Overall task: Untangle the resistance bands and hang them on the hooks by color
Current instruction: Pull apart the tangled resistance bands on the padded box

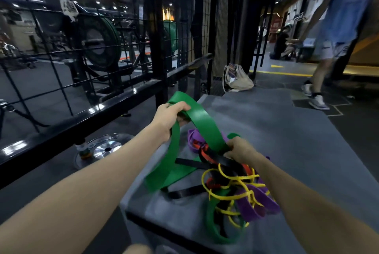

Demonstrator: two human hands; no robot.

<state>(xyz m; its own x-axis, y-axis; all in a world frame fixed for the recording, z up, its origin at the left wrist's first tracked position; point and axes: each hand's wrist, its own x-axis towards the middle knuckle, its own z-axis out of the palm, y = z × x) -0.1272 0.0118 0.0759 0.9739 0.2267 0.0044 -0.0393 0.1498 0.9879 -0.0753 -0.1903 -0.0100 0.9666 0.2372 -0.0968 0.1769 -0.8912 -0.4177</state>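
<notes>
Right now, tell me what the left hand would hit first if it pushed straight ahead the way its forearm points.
Probably the black metal cage post just beyond the left hand, which grips the wide green band. Depth is unclear.

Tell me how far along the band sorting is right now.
Early stage. Nothing looks hung; no hooks with bands show in this view. In hand: the left hand grips the wide green band and lifts it, while the right hand grips it lower, at the tangle. Left: thin yellow, purple, black and red bands are knotted together on the grey platform.
</notes>
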